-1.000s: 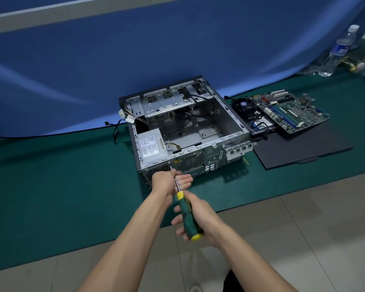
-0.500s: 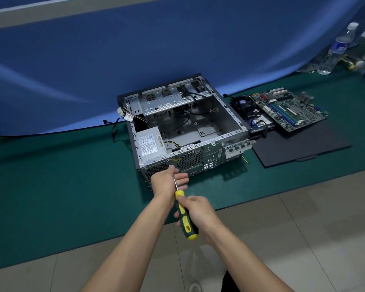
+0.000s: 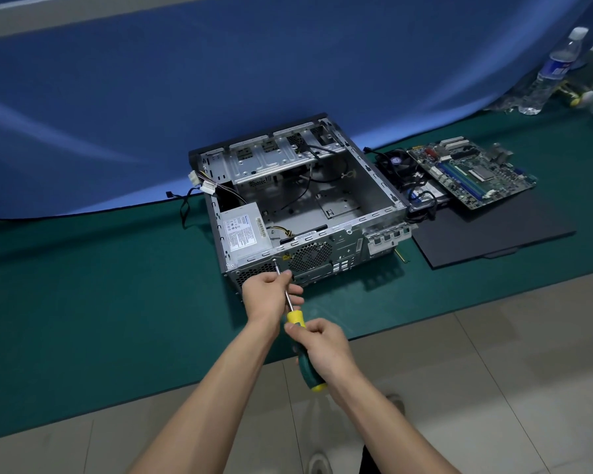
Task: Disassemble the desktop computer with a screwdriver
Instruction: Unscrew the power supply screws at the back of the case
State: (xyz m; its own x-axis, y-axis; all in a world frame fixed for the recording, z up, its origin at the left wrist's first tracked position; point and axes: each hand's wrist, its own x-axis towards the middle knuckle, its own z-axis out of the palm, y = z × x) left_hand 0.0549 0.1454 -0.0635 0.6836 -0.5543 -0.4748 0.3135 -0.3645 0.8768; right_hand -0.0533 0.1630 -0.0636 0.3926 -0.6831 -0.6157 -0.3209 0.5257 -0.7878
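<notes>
My right hand [image 3: 326,350] is wrapped round the screwdriver [image 3: 300,336] handle. My left hand [image 3: 271,295] pinches its shaft just ahead of that grip, fingers curled. Beyond the left fingers, the tip meets the case [image 3: 298,206] rear panel beside the PSU [image 3: 243,234].
</notes>
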